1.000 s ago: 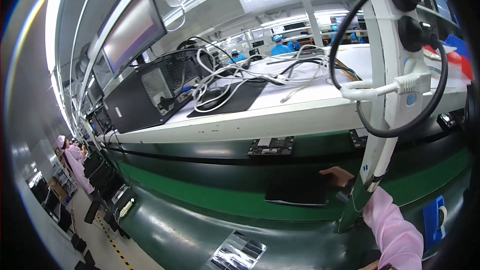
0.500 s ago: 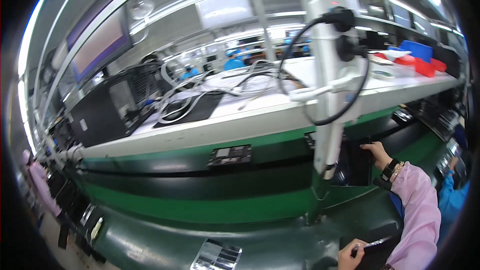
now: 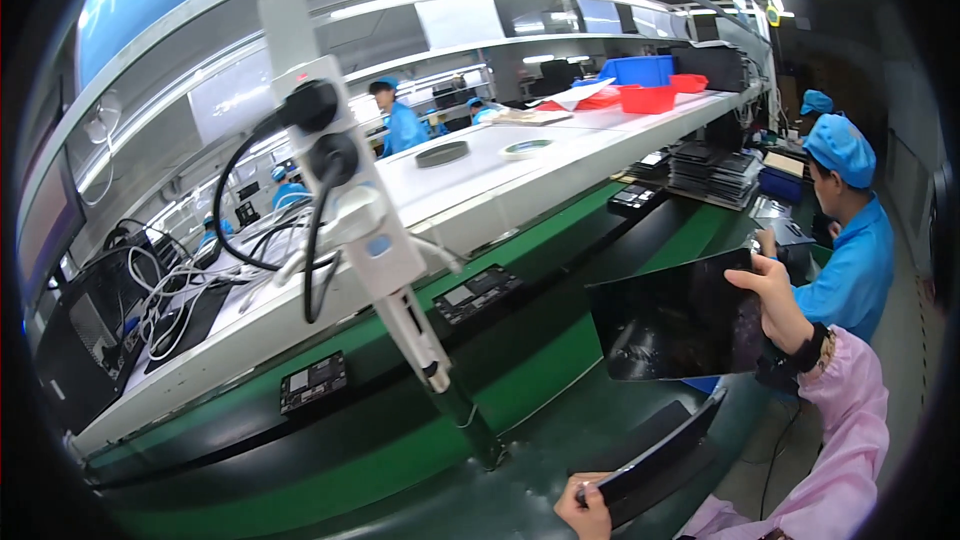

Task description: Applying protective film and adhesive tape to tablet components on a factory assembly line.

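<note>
My right hand (image 3: 782, 308) grips the upper right corner of a black glossy tablet-sized screen panel (image 3: 675, 318), thumb on its face. The panel is held up, tilted, above the green bench. Lower down, my left hand (image 3: 584, 508) is closed on the near end of a thin dark flat panel (image 3: 660, 465), tilted so that a pale edge shows. Beneath that panel lies a dark flat piece or mat, partly covered; I cannot tell which.
Along the green and black conveyor lie opened dark devices (image 3: 477, 293). A white post with plugged-in black cables (image 3: 380, 240) rises ahead. Stacked flat panels (image 3: 712, 175) stand at the far right, near a co-worker in blue (image 3: 850, 250). Red bins (image 3: 648, 98) sit on the white shelf.
The view has swung right. My right hand has brought the black screen panel from beside the post toward me. The left hand's panel, formerly seen nearly edge-on, now shows its dark face.
</note>
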`<state>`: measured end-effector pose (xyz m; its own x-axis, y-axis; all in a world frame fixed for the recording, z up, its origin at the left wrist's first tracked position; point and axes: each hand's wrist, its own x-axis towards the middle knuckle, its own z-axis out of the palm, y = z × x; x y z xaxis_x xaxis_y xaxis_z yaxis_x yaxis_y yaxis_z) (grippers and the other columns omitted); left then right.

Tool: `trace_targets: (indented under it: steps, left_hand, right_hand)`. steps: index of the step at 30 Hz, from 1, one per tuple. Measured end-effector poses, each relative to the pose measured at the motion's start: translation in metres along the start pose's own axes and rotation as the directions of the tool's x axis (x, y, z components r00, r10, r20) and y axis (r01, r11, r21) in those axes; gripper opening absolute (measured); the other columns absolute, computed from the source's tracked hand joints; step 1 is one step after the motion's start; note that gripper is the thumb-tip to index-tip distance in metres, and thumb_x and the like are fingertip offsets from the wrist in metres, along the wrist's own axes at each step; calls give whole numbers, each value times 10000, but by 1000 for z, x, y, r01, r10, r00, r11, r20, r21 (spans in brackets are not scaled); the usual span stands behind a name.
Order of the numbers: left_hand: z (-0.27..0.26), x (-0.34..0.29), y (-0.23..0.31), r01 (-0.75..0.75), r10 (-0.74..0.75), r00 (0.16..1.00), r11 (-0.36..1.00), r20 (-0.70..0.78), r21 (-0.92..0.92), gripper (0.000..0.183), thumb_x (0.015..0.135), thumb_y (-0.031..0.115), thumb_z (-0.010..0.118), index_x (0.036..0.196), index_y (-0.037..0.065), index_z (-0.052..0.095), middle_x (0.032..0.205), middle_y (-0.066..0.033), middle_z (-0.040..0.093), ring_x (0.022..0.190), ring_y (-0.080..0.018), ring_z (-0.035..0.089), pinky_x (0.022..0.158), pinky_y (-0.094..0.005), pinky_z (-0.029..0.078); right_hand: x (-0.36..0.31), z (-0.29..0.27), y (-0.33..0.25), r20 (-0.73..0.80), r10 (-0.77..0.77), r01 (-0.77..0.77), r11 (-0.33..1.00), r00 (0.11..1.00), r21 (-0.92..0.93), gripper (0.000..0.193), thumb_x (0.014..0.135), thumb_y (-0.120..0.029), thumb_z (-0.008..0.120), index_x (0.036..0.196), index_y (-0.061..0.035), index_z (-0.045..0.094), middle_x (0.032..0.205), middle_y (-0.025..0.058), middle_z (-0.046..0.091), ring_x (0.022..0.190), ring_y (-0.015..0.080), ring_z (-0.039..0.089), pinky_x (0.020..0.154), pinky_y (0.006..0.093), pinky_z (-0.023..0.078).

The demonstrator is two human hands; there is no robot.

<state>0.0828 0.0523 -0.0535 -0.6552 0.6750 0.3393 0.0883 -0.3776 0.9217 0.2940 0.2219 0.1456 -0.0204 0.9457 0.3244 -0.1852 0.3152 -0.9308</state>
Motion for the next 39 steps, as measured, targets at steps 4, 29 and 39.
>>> trace_targets:
  steps: [4,29,39]
  left_hand:
    - [0,3,-1,-37,40,998,997,-48,64,214,888,127,452,787,-18,573,699,-77,574,667,-156,528,641,-276,418]
    - [-30,31,29,262,-245,927,965,286,-24,278,912,277,419,826,31,518,901,-66,564,821,-124,492,763,-261,377]
    - [-36,36,35,437,-409,820,899,400,24,283,937,270,379,982,38,534,983,-32,570,968,-123,497,910,-284,338]
  right_hand:
    - [-40,-37,-28,-57,-99,103,992,993,72,240,747,-43,644,971,30,597,877,67,643,768,127,613,718,228,476]
    - [-195,-99,94,413,699,-805,565,584,182,327,755,-27,673,1064,46,593,986,73,640,867,140,610,793,267,471]
    - [-235,-1,177,584,724,-927,335,367,166,297,768,-109,700,1014,35,618,1007,67,638,887,140,594,797,259,455]
